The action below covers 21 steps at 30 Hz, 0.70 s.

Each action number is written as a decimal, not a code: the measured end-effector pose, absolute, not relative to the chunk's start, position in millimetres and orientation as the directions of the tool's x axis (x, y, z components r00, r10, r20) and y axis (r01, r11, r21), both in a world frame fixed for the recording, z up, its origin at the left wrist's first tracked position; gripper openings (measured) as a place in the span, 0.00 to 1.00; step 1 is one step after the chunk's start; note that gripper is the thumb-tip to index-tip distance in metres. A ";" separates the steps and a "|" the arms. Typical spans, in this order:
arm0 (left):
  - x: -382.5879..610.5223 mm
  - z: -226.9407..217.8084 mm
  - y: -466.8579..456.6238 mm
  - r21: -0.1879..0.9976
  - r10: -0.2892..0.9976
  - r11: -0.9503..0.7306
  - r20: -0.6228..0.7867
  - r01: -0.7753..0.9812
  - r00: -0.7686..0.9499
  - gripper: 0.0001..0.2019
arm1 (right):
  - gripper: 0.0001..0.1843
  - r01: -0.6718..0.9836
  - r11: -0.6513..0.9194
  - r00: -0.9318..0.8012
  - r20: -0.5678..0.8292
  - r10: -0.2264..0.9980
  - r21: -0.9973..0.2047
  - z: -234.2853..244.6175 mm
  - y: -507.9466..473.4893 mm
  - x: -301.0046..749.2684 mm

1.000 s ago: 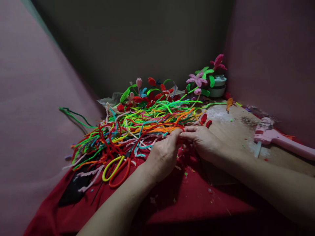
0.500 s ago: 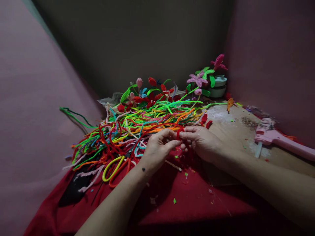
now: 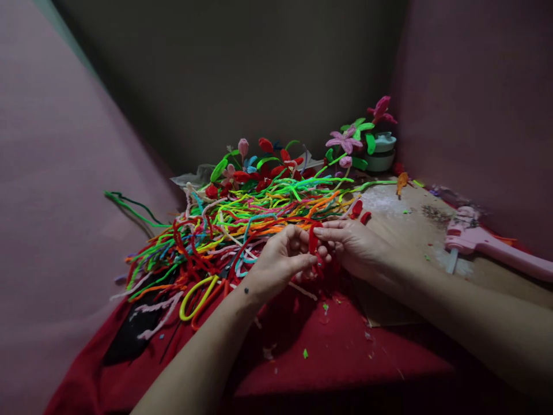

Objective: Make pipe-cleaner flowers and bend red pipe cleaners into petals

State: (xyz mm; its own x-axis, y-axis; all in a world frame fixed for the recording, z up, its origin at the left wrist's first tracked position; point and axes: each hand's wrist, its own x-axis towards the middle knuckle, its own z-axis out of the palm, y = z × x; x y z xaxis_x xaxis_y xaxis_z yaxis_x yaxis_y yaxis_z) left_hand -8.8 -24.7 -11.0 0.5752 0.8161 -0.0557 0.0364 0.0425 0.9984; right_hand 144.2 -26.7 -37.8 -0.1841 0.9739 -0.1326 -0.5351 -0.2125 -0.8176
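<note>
– Red cloth (image 3: 337, 357) covers the near part of the worktop (image 3: 401, 225) and is dotted with small cut scraps. Hands?

– Both at the cloth's far edge, meeting near centre. The left hand (image 3: 280, 262) is curled, its grip pinching a red pipe cleaner (image 3: 313, 239) between thumb and fingers. The right hand (image 3: 354, 248) has its grip pressed on the same piece from the other side.

– State of the piece?

– Short, bent, roughly upright between the two hands, just above the cloth. Its lower end is hidden by fingers.

– Left of the hands?

– Scissors (image 3: 203, 294) with yellow and orange handles lie at the near edge of the pile of pipe cleaners (image 3: 250, 216), blades under the strands. The pile starts just behind the hands. It is a loose tangle of green, yellow, orange, red and white.

– Right side?

– Bare wood with specks and a pale smear. A pink glue gun (image 3: 492, 245) lies there, well apart from the right hand.

– Farther back?

– Red pipe-cleaner flowers (image 3: 259, 164) with green leaves lie behind the pile. A pale pot (image 3: 382, 151) stands in the far right corner, with a pink flower (image 3: 343, 140) just beside it. Dark wall beyond.
</note>
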 end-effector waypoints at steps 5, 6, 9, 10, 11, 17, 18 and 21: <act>-10.4 -6.3 -24.2 0.978 0.810 0.071 -0.171 0.196 0.560 0.09 | 0.06 -0.536 -0.210 -0.180 -0.132 0.975 -0.818 -37.6 -25.8 143.6; -11.4 -5.8 -23.9 0.972 0.809 0.087 -0.197 0.219 0.554 0.07 | 0.06 -0.528 -0.202 -0.179 -0.124 0.976 -0.825 -38.0 -25.7 143.6; -14.2 -7.2 -22.3 0.966 0.782 0.170 -0.252 0.195 0.570 0.05 | 0.06 -0.499 -0.171 -0.193 -0.084 0.978 -0.850 -39.0 -25.7 144.1; -14.8 -8.4 -21.7 0.967 0.770 0.202 -0.255 0.155 0.585 0.05 | 0.06 -0.491 -0.167 -0.203 -0.074 0.976 -0.855 -39.1 -25.7 144.4; -15.2 -9.8 -21.2 0.967 0.757 0.230 -0.246 0.106 0.605 0.06 | 0.06 -0.484 -0.169 -0.211 -0.073 0.975 -0.858 -39.1 -25.6 144.9; -16.6 -13.0 -20.3 0.972 0.779 0.235 -0.176 -0.020 0.601 0.09 | 0.05 -0.487 -0.169 -0.181 -0.090 0.979 -0.857 -38.7 -25.1 146.8; -16.9 -12.4 -20.3 0.976 0.790 0.216 -0.180 0.008 0.586 0.09 | 0.05 -0.485 -0.167 -0.186 -0.085 0.979 -0.858 -38.6 -25.6 146.8; -17.7 -9.6 -20.4 0.987 0.831 0.156 -0.156 0.045 0.534 0.09 | 0.05 -0.448 -0.160 -0.212 -0.070 0.975 -0.880 -36.1 -29.0 146.6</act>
State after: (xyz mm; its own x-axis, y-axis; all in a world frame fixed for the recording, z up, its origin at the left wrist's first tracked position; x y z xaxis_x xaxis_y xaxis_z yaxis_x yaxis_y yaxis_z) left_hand -17.7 -20.4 -9.6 0.5338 0.8311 -0.1559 0.0447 0.1564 0.9867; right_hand 146.6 -29.0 -36.1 -0.2121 0.9747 -0.0698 -0.4476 -0.1604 -0.8797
